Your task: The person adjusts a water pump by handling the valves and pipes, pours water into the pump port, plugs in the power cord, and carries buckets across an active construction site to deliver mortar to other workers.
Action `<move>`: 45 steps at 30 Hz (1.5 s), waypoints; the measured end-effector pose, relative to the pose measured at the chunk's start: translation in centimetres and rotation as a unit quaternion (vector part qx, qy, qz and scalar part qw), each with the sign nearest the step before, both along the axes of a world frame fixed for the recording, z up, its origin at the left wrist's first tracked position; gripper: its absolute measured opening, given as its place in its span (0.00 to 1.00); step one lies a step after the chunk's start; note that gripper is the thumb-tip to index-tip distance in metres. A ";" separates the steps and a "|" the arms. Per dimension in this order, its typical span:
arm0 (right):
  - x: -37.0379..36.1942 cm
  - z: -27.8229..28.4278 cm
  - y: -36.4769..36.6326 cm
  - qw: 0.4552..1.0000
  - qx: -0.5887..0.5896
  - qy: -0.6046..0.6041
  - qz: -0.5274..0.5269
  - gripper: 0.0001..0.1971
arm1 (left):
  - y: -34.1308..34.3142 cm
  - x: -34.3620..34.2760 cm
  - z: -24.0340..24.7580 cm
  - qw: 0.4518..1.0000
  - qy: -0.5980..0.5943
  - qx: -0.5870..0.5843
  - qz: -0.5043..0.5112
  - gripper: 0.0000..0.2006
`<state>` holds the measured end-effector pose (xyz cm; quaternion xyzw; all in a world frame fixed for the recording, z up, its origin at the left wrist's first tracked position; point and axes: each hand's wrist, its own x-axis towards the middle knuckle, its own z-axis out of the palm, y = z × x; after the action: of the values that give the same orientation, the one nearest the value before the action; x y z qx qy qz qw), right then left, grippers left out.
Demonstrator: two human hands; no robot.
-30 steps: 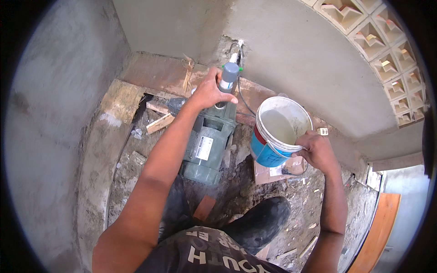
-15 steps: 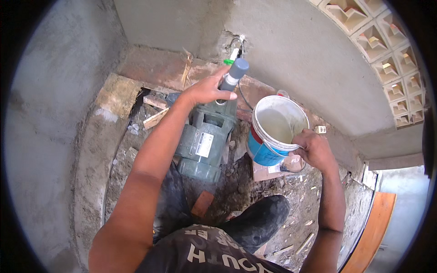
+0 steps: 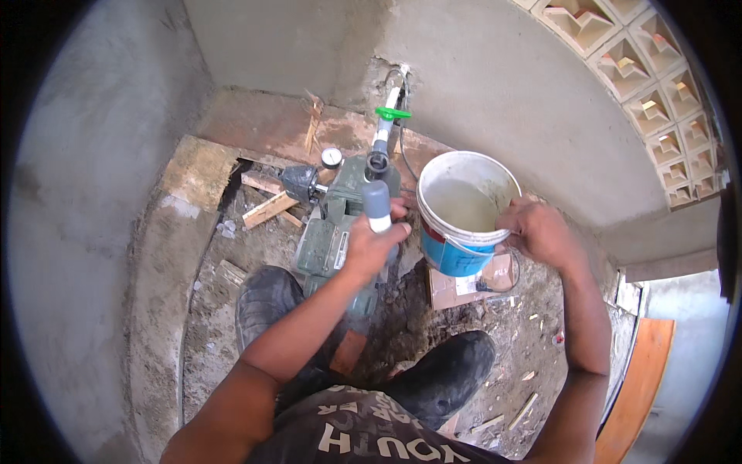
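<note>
My left hand [image 3: 369,246] is closed round a short white pipe piece with a grey cap [image 3: 376,203], held upright in front of the green water pump [image 3: 315,246]. On top of the pump, the mouth of a dark grey pipe fitting [image 3: 377,162] stands open. Behind it a pipe with a green-handled valve [image 3: 393,114] runs to the wall. My right hand [image 3: 543,230] grips the right rim of a white and blue bucket [image 3: 457,254], which holds cloudy water [image 3: 461,205]. The bucket is tilted slightly; some of my left fingers are hidden behind the pipe piece.
A round gauge [image 3: 331,158] and a dark grey box-shaped part [image 3: 299,182] sit at the pump's left. Wood scraps [image 3: 269,209] lie beside them. Under the bucket is a cardboard piece [image 3: 444,292] with a cable. My boots [image 3: 440,379] stand on rubble-strewn ground.
My left hand has come toward me and down from the pump's top, carrying the capped pipe piece off the fitting. The green-handled valve and gauge now show. My right hand stays on the bucket rim.
</note>
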<state>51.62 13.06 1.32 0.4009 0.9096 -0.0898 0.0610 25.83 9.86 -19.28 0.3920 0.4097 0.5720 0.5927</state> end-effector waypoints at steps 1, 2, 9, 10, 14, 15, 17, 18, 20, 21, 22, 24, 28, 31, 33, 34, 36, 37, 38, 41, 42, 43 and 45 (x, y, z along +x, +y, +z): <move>-0.4 0.2 0.5 1.000 -0.004 -0.010 0.006 0.10 | -1.1 1.5 -0.3 0.998 -0.052 -0.033 0.012 0.20; -1.0 0.4 1.0 1.000 -0.008 -0.020 0.013 0.09 | -1.6 2.6 -0.6 0.992 -0.104 -0.066 0.024 0.22; -3.8 2.4 3.2 0.994 0.003 -0.096 0.053 0.11 | -0.6 4.6 -4.2 0.931 -0.297 -0.184 -0.102 0.22; -4.3 2.6 3.6 0.993 -0.003 -0.106 0.055 0.11 | -0.5 4.4 -4.1 0.927 -0.310 -0.186 -0.104 0.22; -5.7 3.0 4.8 0.991 -0.015 -0.117 0.070 0.12 | -0.1 4.4 -4.8 0.924 -0.306 -0.192 -0.123 0.21; -5.8 2.9 5.0 0.991 -0.016 -0.113 0.077 0.13 | -0.1 4.5 -5.1 0.925 -0.301 -0.196 -0.124 0.21; -6.6 3.2 5.2 0.989 -0.022 -0.120 0.078 0.13 | -0.1 4.7 -5.5 0.926 -0.292 -0.203 -0.123 0.22; -6.8 3.3 5.2 0.989 -0.025 -0.124 0.078 0.13 | -0.1 4.7 -5.2 0.923 -0.299 -0.207 -0.124 0.23; -6.9 3.2 5.5 0.988 -0.026 -0.124 0.083 0.13 | -0.3 4.7 -4.5 0.917 -0.313 -0.214 -0.125 0.24; -7.1 3.3 5.7 0.988 -0.026 -0.124 0.088 0.13 | -0.3 4.6 -4.1 0.919 -0.304 -0.217 -0.128 0.25; -7.4 3.4 5.8 0.986 -0.036 -0.144 0.079 0.13 | -0.3 4.4 -3.8 0.920 -0.296 -0.220 -0.131 0.25; -8.2 3.9 5.8 0.980 -0.056 -0.182 0.061 0.14 | -0.3 4.3 -3.6 0.922 -0.284 -0.226 -0.138 0.26; -8.2 3.7 6.5 0.979 -0.053 -0.173 0.095 0.15 | -0.4 4.4 -3.5 0.919 -0.286 -0.226 -0.150 0.27; -9.3 4.1 6.9 0.975 -0.056 -0.192 0.101 0.16 | -0.3 4.0 -3.1 0.919 -0.294 -0.219 -0.145 0.27; -9.9 4.3 7.2 0.971 -0.059 -0.210 0.093 0.16 | -0.2 3.9 -3.0 0.920 -0.296 -0.215 -0.141 0.27; -10.0 4.4 7.4 0.971 -0.064 -0.210 0.095 0.16 | -0.1 3.9 -3.1 0.920 -0.296 -0.214 -0.140 0.27; -10.3 4.4 7.7 0.970 -0.073 -0.210 0.099 0.16 | 0.0 4.1 -3.5 0.920 -0.297 -0.217 -0.138 0.27; -10.5 4.3 7.8 0.969 -0.074 -0.214 0.094 0.16 | 0.1 4.2 -3.8 0.918 -0.297 -0.222 -0.138 0.26; -10.6 4.3 7.9 0.969 -0.074 -0.219 0.090 0.16 | 0.1 4.3 -4.1 0.917 -0.298 -0.227 -0.138 0.26; -11.1 4.3 8.0 0.967 -0.073 -0.228 0.087 0.16 | 0.0 4.1 -3.6 0.918 -0.303 -0.218 -0.131 0.25; -11.4 4.3 8.0 0.966 -0.072 -0.230 0.089 0.16 | -0.1 4.1 -3.6 0.919 -0.306 -0.215 -0.128 0.25; -11.5 4.2 8.1 0.965 -0.070 -0.235 0.088 0.16 | -0.1 4.0 -3.5 0.919 -0.308 -0.212 -0.124 0.24; -11.6 4.2 8.1 0.963 -0.067 -0.246 0.086 0.16 | -0.2 4.0 -3.5 0.920 -0.309 -0.210 -0.121 0.23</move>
<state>39.98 21.19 5.52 0.3260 0.8895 -0.0437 0.3173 29.83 9.71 -22.79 0.1086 0.2665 0.4892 0.8233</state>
